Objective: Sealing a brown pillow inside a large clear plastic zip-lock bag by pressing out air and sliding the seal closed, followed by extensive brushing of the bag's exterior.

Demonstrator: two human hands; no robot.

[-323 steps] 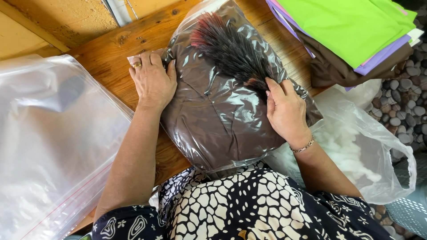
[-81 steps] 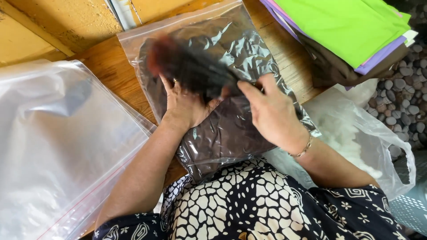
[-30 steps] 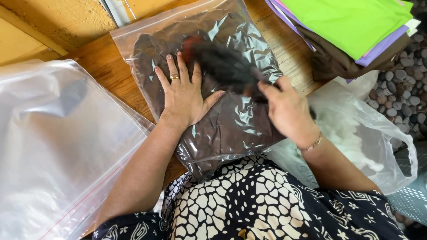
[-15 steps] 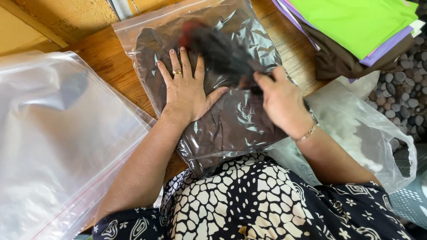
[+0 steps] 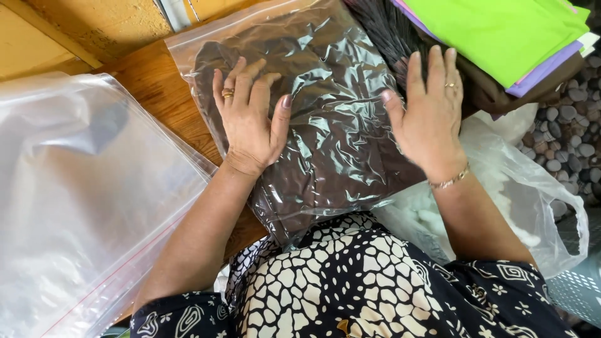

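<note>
While a stack of empty clear bags [image 5: 81,206] lies at the far left on the wooden table [image 5: 156,87], the left hand [image 5: 250,119] presses flat, fingers spread, on the clear bag of brown cloth [image 5: 325,125]. That bag runs lengthwise away from the body, under both hands. Flat and spread too, the right hand [image 5: 429,116] rests on its right edge, just beside folded cloths [image 5: 501,37] topped in green. Lower right sits a bag of white stuffing [image 5: 532,200].
</note>
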